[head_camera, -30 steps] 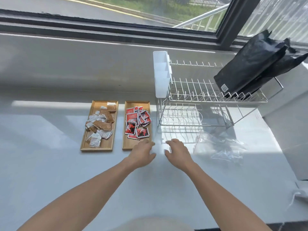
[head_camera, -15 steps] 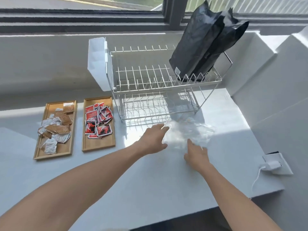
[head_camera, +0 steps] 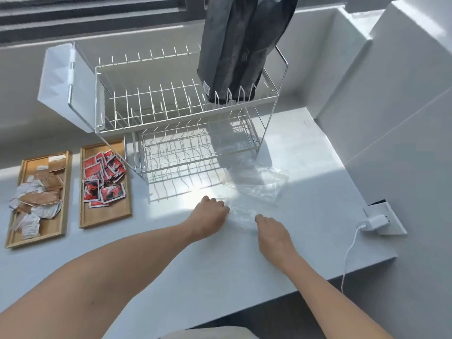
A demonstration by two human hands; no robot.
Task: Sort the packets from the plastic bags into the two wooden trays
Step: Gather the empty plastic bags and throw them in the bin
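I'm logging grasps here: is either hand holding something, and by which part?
Both hands are on the clear plastic bag: left hand at its near-left edge, right hand at the near edge. A closed grip can't be confirmed.

**Sunlit white bench under a dark-framed window**

You are looking down at a smooth white bench (head_camera: 220,260) that runs along a pale wall, with a dark window frame (head_camera: 97,18) above its far edge. Strong sunlight falls across the surface in bright bands. A two-tier chrome wire dish rack (head_camera: 176,113) stands at the back, a white plastic caddy (head_camera: 63,84) hung on its left end and two tall black foil pouches (head_camera: 239,45) upright in its top tier. To your right, glossy white panels (head_camera: 391,106) step up; a white wall socket plate (head_camera: 386,221) holds a white charger with a trailing cable (head_camera: 348,255).
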